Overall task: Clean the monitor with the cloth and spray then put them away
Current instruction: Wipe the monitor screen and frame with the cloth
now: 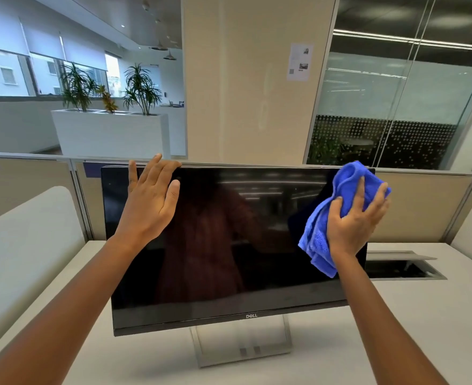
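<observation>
A black monitor (229, 245) with a dark screen stands on a silver stand on the white desk. My left hand (150, 198) rests on the monitor's upper left part, fingers spread and hooked over the top edge. My right hand (354, 220) presses a bunched blue cloth (323, 232) against the screen's upper right corner. Part of the cloth hangs down below my wrist. No spray bottle is in view.
The white desk (409, 315) has an open cable hatch (401, 266) right of the monitor. Beige partition panels (423, 207) run behind the desk, with white curved dividers at both sides. A pillar, planters and glass walls lie beyond.
</observation>
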Tool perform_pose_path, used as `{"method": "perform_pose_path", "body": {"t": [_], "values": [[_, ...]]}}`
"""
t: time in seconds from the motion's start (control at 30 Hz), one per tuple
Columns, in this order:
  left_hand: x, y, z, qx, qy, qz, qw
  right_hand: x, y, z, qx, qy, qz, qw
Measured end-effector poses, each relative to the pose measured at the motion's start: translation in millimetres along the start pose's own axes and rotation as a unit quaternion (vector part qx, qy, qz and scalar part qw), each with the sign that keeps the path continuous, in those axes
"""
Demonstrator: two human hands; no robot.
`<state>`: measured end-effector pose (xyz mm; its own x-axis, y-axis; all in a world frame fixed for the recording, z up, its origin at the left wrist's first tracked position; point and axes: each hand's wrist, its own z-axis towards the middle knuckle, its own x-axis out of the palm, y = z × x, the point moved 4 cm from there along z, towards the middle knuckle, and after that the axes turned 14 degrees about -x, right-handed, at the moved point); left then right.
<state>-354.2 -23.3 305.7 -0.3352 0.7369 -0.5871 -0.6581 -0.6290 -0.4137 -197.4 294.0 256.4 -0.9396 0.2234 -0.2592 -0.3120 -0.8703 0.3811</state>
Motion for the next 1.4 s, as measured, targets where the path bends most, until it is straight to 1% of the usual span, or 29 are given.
{"method": "perform_pose_path", "body": {"t": [0.07,0.13,0.23,0.33,0.47,0.53,0.6,0.7,0.77,0.9,1.0,1.07,1.13,1.17,1.27,1.4], "values": [[-0.6,-0.5,-0.6,-0.001,-0.002,0.0,1.0,2.6,7.5,-2.2,0.057,-0.013,0.01,0.998],[-0.3,-1.0,-1.1,-0.004,-0.002,-0.002,1.0,5.8,30.6,-5.2,0.061,-0.016,0.022,0.998],[-0.3,-0.7,-1.1,-0.005,0.001,-0.006,1.0,13.0,86.2,-18.6,-0.024,-0.014,0.031,0.999],[-0.6,-0.2,-0.8,-0.004,0.007,-0.009,1.0,23.6,148.4,-43.7,-0.111,0.012,0.035,0.993],[-2.6,0.2,0.1,0.0,0.027,0.0,1.0,38.4,220.2,-84.5,-0.244,0.072,0.056,0.966],[-6.0,2.1,0.2,0.01,0.047,0.026,0.998,42.2,235.6,-94.4,-0.285,0.08,0.043,0.954],[-12.1,3.7,-0.5,0.027,0.056,0.061,0.996,42.1,233.6,-94.0,-0.315,0.078,0.024,0.946],[-26.8,12.0,-5.6,0.022,0.036,0.076,0.996,37.2,212.3,-86.5,-0.359,0.079,-0.012,0.93],[-38.8,28.0,-9.6,-0.015,0.021,0.079,0.997,32.3,190.4,-79.4,-0.328,0.073,-0.025,0.942],[-59.2,63.2,-12.9,-0.083,-0.009,0.058,0.995,20.9,142.5,-61.1,-0.156,0.057,-0.013,0.986],[-67.5,77.7,-11.3,-0.136,-0.015,-0.043,0.99,17.0,129.8,-52.1,-0.039,0.026,0.027,0.999],[-68.8,77.7,-10.6,-0.143,0.002,-0.118,0.983,19.0,139.5,-52.3,-0.003,0.022,0.044,0.999],[-67.8,74.5,-10.4,-0.146,0.019,-0.184,0.972,22.0,159.5,-54.2,0.0,0.019,0.054,0.998],[-67.1,74.4,-10.0,-0.156,0.024,-0.212,0.964,24.0,173.0,-56.2,-0.017,0.017,0.053,0.998],[-64.2,79.6,-7.6,-0.185,0.048,-0.265,0.945,34.2,221.8,-70.1,-0.088,0.026,0.04,0.995],[-62.0,83.6,-3.3,-0.204,0.085,-0.32,0.921,49.8,288.4,-98.0,-0.17,0.069,0.054,0.982]]}}
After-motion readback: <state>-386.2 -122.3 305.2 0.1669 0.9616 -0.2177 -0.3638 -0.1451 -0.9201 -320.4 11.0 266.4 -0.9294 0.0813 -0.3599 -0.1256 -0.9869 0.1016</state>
